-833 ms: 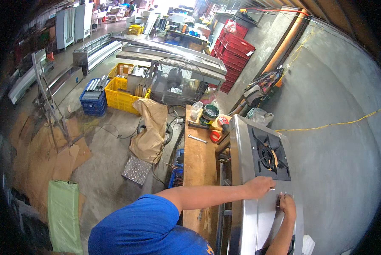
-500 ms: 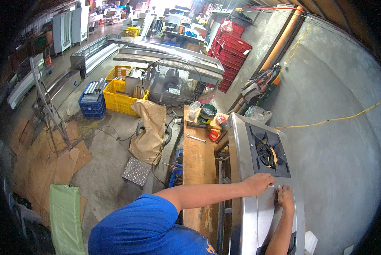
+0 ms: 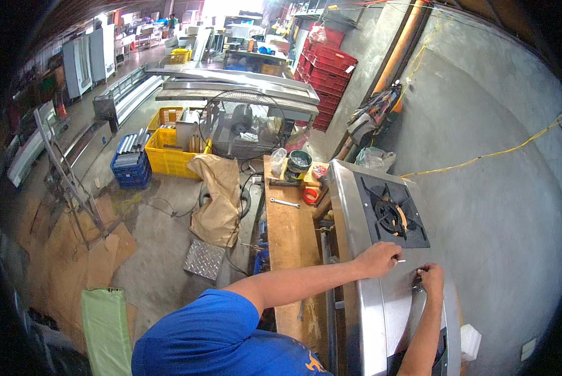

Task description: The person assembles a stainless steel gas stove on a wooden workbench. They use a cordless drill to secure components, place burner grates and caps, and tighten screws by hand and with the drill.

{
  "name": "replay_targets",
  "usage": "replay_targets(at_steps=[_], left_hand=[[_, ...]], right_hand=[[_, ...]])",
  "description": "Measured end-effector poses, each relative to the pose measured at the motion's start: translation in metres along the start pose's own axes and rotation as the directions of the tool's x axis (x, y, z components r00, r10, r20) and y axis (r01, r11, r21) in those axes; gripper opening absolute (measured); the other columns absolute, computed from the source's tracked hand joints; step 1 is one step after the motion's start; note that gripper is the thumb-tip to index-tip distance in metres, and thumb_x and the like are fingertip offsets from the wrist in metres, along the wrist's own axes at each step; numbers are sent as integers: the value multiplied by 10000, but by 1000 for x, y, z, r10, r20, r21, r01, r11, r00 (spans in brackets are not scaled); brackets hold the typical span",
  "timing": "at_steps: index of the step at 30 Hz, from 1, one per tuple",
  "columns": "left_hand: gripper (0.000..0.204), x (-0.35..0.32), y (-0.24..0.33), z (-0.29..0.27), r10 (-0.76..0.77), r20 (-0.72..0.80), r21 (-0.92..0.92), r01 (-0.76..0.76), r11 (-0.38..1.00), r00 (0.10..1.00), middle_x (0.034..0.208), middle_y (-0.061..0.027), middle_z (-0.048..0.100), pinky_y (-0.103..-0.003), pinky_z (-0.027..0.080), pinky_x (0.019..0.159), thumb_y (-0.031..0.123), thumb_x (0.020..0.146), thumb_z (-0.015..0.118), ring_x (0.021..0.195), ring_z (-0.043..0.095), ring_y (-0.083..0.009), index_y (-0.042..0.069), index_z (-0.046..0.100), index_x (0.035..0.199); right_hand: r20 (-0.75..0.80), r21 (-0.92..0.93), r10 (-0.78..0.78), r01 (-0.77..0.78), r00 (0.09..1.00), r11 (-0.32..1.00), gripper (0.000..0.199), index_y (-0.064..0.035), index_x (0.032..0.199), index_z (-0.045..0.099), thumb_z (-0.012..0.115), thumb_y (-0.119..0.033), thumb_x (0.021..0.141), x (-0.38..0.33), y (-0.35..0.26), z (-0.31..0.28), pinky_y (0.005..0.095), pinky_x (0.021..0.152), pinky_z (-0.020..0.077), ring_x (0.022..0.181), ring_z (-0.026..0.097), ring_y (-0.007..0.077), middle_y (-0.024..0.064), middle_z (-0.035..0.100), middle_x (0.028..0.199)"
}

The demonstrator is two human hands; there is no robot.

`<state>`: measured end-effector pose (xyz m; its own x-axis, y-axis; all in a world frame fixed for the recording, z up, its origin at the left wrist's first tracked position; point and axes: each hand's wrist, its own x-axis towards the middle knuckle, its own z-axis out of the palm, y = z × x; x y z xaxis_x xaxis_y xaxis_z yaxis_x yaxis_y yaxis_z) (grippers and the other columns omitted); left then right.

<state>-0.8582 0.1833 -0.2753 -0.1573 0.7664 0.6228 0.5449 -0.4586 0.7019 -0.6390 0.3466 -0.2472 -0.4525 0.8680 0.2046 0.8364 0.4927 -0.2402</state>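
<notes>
A stainless steel stove (image 3: 351,207) with a black burner (image 3: 392,218) stands at the right. Over its steel top, just on the near side of the burner, is my left hand (image 3: 378,259). Its fingers are closed on a small white stick-like piece (image 3: 401,261), whose tip pokes out to the right. My right hand (image 3: 432,279) is a little farther right and nearer, with fingers curled in a pinch at the stove's steel surface. Whatever lies between those fingertips is too small and dark to make out.
Left of the stove runs a wooden bench (image 3: 287,241) with a wrench (image 3: 285,202), a red tape roll (image 3: 309,195) and a green-rimmed tub (image 3: 299,161). A floor fan (image 3: 242,122), yellow crate (image 3: 168,153) and stacked red crates (image 3: 324,81) stand beyond. A concrete wall (image 3: 487,207) rises at the right.
My right hand has moved away from my left, so the gap between them is wider. The white piece in my left hand shows more clearly. The whole view has shifted slightly.
</notes>
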Motion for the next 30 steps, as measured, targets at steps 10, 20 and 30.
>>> replay_targets(at_steps=[10, 20, 30], left_hand=[[124, 3, -2, 0, -23, 36, 10, 22, 1000, 999, 906, -203, 639, -483, 476, 834, 68, 808, 638, 949, 610, -407, -8, 611, 901], [142, 2, 1, -3, -27, 8, 9, 27, 1000, 1000, 906, -198, 640, -483, 477, 831, 89, 835, 660, 926, 620, -398, -4, 610, 930], [174, 0, 5, -9, -96, -81, -322, 65, 944, 992, 850, -138, 648, -352, 501, 735, 38, 847, 664, 776, 639, -215, -27, 609, 997]], right_hand=[[48, -18, 61, -60, 997, 998, 240, 5, 902, 729, 787, -187, 771, 3, 2, -5, 434, 771, 527, 855, 687, 380, 218, 706, 892], [-33, 58, -67, 69, 997, 996, 160, 10, 906, 666, 724, -124, 840, -2, -21, -5, 396, 728, 526, 769, 666, 352, 167, 682, 827], [194, 852, -156, -87, 969, 516, 95, -26, 936, 619, 668, -105, 921, -28, -89, -28, 292, 623, 500, 655, 568, 122, 16, 605, 775]])
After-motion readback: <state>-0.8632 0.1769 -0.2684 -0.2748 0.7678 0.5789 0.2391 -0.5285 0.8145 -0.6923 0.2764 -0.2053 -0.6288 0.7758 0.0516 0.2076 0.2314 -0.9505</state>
